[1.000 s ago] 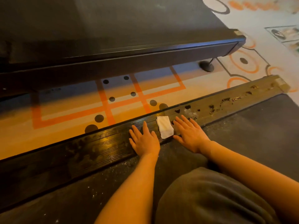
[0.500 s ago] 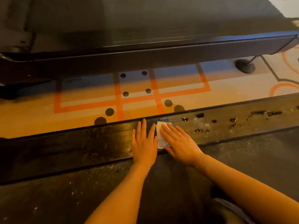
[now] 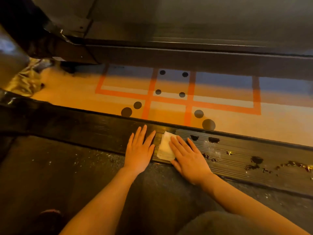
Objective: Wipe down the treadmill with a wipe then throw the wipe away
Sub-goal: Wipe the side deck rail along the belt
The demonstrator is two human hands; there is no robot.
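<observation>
Wipe (image 3: pixel 165 146) on treadmill side rail (image 3: pixel 84 128) | I press it under flat right hand (image 3: pixel 189 157) fingers; left hand (image 3: pixel 139 150) flat beside | wiping step — next, I'd slide toward the dark spots (image 3: pixel 213 140)

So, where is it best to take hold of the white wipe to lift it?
Probably the far left corner of the wipe, from the left: it lies flat on the ribbed side rail, the right hand covers its right edge, and that corner is bare.
</observation>
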